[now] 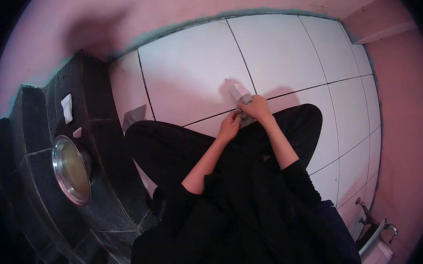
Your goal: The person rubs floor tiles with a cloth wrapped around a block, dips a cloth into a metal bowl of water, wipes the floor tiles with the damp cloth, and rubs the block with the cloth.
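– Gripping with both hands, are we?
– Yes, in the head view our left hand (230, 124) and right hand (256, 108) close on the pale object (239, 92), over the white floor tiles (188, 75); leftward, a metal bowl (73, 172) rests on the dark ledge (104, 153)

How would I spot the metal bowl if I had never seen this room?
Look for the dark tiled steps at the left of the picture, beside the white floor. On them sits a round, shiny-rimmed metal bowl. Its wide, gleaming rim sets it apart from the small, flat-looking pale piece and the white, crumpled item nearby.
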A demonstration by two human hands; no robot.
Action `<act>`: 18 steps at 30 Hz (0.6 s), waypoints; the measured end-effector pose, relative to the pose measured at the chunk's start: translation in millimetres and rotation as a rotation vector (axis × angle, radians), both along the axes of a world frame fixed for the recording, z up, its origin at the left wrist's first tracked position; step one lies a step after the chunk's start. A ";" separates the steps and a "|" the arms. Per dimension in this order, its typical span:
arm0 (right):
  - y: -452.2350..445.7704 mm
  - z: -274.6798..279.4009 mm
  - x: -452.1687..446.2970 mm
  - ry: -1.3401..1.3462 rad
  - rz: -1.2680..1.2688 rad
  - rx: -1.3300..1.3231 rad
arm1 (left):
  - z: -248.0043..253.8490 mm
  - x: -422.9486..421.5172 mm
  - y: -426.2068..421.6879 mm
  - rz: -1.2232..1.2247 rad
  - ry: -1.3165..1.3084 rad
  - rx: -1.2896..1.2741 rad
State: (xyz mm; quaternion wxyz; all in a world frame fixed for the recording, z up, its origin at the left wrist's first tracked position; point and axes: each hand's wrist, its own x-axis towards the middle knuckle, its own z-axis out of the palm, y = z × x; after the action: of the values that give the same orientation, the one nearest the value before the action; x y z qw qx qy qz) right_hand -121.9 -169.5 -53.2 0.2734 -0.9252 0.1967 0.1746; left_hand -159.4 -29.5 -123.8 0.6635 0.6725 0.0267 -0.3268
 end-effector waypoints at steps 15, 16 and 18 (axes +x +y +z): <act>-5.3 4.6 -15.3 -0.074 -0.406 0.978 | 12.8 7.9 -4.3 0.082 -0.197 -0.304; -9.2 1.8 -13.0 -0.075 -0.404 0.975 | 15.9 6.5 -6.3 0.150 -0.356 -0.208; -17.1 -2.6 -4.7 -0.181 -0.454 0.869 | 9.6 6.4 -7.9 0.222 -0.511 -0.110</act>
State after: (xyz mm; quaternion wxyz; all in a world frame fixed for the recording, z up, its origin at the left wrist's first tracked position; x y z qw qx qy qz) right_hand -126.6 -186.6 -55.8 0.6808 -0.6710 0.2778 0.0952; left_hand -153.0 -37.3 -114.2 0.7158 0.6892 -0.0860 -0.0729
